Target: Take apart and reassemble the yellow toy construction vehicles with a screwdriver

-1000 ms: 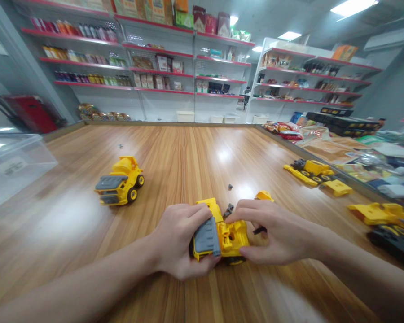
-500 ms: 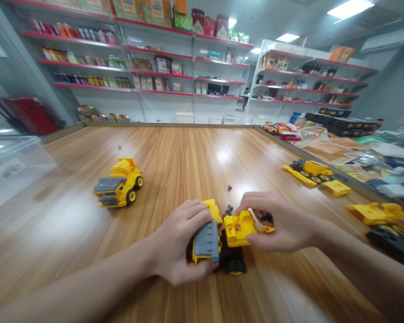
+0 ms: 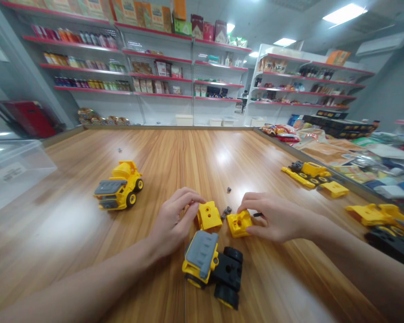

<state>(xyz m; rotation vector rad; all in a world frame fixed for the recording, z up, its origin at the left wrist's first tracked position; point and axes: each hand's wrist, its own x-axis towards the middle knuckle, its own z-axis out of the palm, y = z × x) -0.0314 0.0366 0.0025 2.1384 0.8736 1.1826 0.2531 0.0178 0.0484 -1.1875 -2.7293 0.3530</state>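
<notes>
My left hand [image 3: 177,220] has its thumb and fingertips pinched at the left edge of a yellow toy truck part [image 3: 209,215] with two holes in it. My right hand [image 3: 272,219] grips a second, recessed yellow toy part [image 3: 239,224] between thumb and fingers, low over the table. Nearer to me, untouched, stands a toy truck chassis [image 3: 227,271] with black wheels and a yellow cab under a grey top [image 3: 202,253]. Small dark grey screw-like pieces [image 3: 226,211] lie between the two yellow parts, and another small grey piece [image 3: 229,190] is farther off.
A yellow toy mixer truck [image 3: 119,186] stands at the left of the wooden table [image 3: 148,152]. More yellow toy vehicle parts [image 3: 313,170] and a black-based toy vehicle [image 3: 387,224] lie right. A clear plastic bin [image 3: 16,170] is far left; stocked shelves [image 3: 161,78] rise behind.
My left hand has let go of the truck chassis and moved to the holed yellow part. The chassis now sits nearer to me; my right hand has lowered its yellow part beyond it.
</notes>
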